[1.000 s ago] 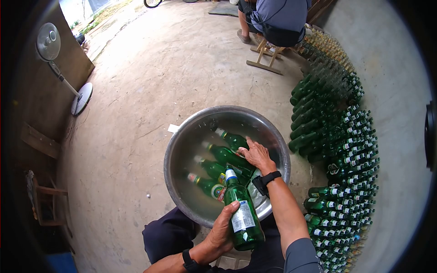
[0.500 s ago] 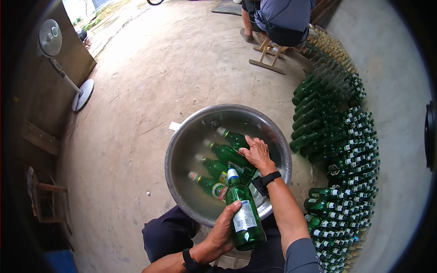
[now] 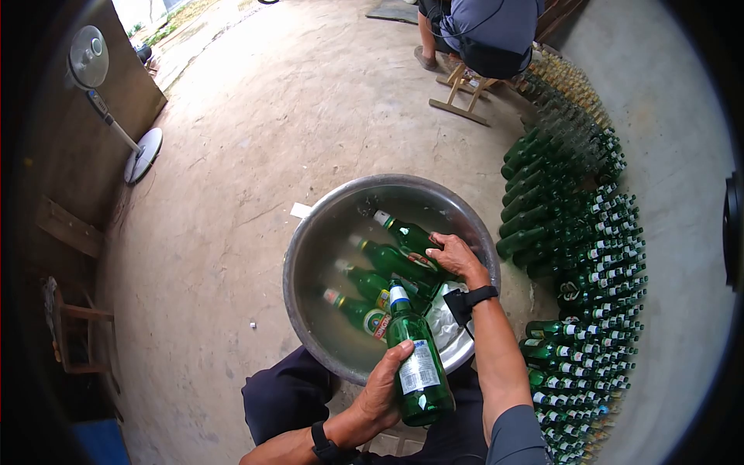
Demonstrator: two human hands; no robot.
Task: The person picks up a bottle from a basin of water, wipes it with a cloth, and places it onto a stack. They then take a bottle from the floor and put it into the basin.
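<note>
My left hand (image 3: 385, 385) is closed around the lower body of a green beer bottle (image 3: 417, 368) with a white label. That bottle is tilted, its neck pointing away from me over the near rim of a metal basin (image 3: 295, 322). Inside the basin, my right hand (image 3: 459, 258) has its fingers curled on the lower end of another green beer bottle (image 3: 406, 231). Several more bottles lie beside it in cloudy water, among them a labelled bottle (image 3: 359, 314) at the left. A crumpled, pale silvery sheet (image 3: 448, 319) rests under my right wrist.
Rows of green bottles (image 3: 597, 267) line the wall on the right. At the back, a seated person (image 3: 488, 31) is on a wooden stool (image 3: 461, 97). A standing fan (image 3: 116, 124) and a wooden chair (image 3: 81, 314) are on the left.
My right hand has shifted a little right, toward the lower end of the far bottle, which now shows more clearly above the water. My left hand keeps its bottle in nearly the same place.
</note>
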